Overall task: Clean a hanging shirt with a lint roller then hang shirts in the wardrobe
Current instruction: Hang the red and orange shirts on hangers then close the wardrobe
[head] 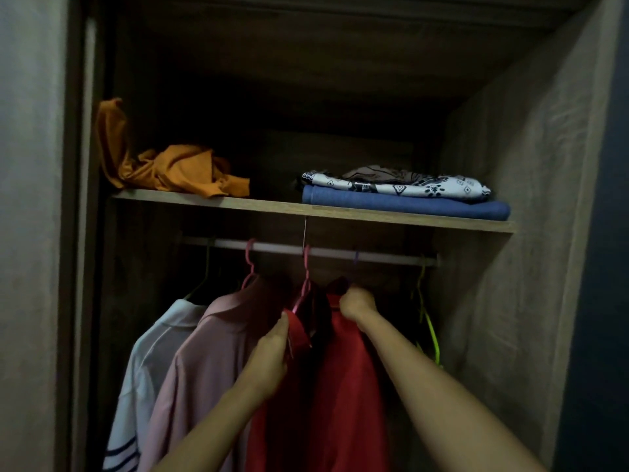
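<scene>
A red shirt [343, 376] hangs inside the wardrobe under the rail [272, 247], on a pink hanger [305, 284]. My left hand [270, 356] pinches the shirt's left collar edge. My right hand [357, 303] is closed on the top of the shirt at its right shoulder, near the collar. To the left hang a pink shirt [200, 362] on another pink hanger [250, 267] and a white shirt [146, 369] with dark stripes. No lint roller is in view.
A shelf [272, 207] above the rail holds a crumpled orange cloth [170, 170] on the left and folded blue [405, 202] and patterned clothes on the right. Empty yellow-green hangers [429, 328] hang at the rail's right end. The wardrobe's side wall [517, 233] stands close on the right.
</scene>
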Tool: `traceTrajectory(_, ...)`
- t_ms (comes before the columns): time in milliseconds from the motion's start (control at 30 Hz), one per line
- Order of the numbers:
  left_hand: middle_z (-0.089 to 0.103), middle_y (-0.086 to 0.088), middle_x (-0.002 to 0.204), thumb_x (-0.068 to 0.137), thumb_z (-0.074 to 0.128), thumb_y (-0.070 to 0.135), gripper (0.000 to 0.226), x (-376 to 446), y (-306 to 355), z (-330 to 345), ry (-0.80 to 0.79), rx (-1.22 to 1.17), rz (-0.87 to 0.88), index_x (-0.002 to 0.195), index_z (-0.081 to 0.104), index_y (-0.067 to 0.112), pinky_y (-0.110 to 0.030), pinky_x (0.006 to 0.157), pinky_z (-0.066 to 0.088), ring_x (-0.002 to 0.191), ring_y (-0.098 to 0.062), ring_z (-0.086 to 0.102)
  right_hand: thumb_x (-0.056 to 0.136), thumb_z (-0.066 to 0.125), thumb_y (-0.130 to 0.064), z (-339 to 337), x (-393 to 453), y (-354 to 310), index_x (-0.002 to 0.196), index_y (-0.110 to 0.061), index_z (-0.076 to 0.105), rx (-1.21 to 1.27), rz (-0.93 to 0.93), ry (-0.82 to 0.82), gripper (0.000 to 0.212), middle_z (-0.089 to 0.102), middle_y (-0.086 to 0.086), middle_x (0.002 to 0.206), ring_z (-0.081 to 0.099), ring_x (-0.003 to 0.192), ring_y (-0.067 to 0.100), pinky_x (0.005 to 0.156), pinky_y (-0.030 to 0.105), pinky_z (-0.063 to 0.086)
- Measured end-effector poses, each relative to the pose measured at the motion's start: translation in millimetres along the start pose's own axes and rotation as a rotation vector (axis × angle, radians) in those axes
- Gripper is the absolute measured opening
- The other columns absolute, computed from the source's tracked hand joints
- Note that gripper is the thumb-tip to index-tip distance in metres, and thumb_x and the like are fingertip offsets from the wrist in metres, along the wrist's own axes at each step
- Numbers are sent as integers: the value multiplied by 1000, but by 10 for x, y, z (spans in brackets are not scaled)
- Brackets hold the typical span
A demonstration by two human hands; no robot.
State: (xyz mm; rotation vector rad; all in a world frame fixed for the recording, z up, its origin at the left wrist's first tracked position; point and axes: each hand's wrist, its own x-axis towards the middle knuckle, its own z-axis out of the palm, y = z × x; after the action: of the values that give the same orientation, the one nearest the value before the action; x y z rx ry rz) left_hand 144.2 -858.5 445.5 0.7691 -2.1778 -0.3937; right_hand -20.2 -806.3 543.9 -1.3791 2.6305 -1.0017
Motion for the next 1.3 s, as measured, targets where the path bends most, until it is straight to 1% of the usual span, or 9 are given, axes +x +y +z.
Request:
traceTrajectory(100,34,-9,151,80,55,-9,84,-56,44,-24,-26,-3,17,150,11,4,3,96,15,138,-20,35,95,48,-12,48,-108,56,129,-1,51,41,13,33,36,57,22,131,54,122,35,96,35,45)
traceTrajectory(200,41,-13,147,79,54,-10,87,-137,23,-19,-53,4,-8,151,7,7,-11,100,28,135,-24,41,93,54,-11,154,-514,173,152,-10,11,35,-25,26,73,30,25,150,43,132,36,104,36,39)
traceTrajectory(467,14,-6,159,81,47,-6,85,-213,56,-104,-34,57,47,149,1,14,1,105,1,146,-14,15,98,46,-26,232,-1131,417,150,-19,-17,62,-151,58,81,-12,8,161,12,148,22,115,32,26)
traceTrajectory(600,10,3,158,95,43,23,53,-86,472,-823,458,87,302,147,33,22,-4,111,5,147,-9,9,96,44,-42,-195,-1337,-114,150,-39,-1,81,-521,290,70,-3,-26,154,-1,142,-8,110,7,2)
traceTrajectory(733,31,-7,154,92,53,10,44,231,704,-1935,825,154,438,136,51,15,-18,116,19,144,-16,24,97,45,-37,-590,-1495,-927,147,-45,13,145,-859,342,60,9,-38,141,-4,133,-22,97,-5,-4)
traceTrajectory(933,46,-7,141,92,56,34,51,951,622,-2888,528,345,80,139,43,19,-43,109,39,134,-23,41,94,53,-26,-942,-562,-2088,146,-22,34,112,-816,159,55,43,7,144,43,128,21,96,31,39)
traceTrajectory(1100,41,-17,143,81,63,53,89,1109,302,-2923,160,208,-345,147,23,10,-47,106,38,126,-35,44,92,58,-22,-788,-89,-2316,151,-17,22,64,-704,-227,69,35,12,151,36,137,28,110,33,29)
traceTrajectory(1200,59,-11,107,92,51,44,33,1112,327,-2888,187,226,-245,107,55,15,-37,89,44,102,-29,56,95,54,-21,-736,-11,-2367,152,-23,15,79,-715,-318,70,32,10,153,29,141,26,118,36,19)
traceTrajectory(1300,60,-8,91,93,38,45,29,1064,393,-2867,236,219,-166,72,50,27,-43,91,44,91,-31,56,93,53,-21,-683,55,-2381,144,-26,36,57,-744,-288,53,50,6,138,45,127,22,111,34,31)
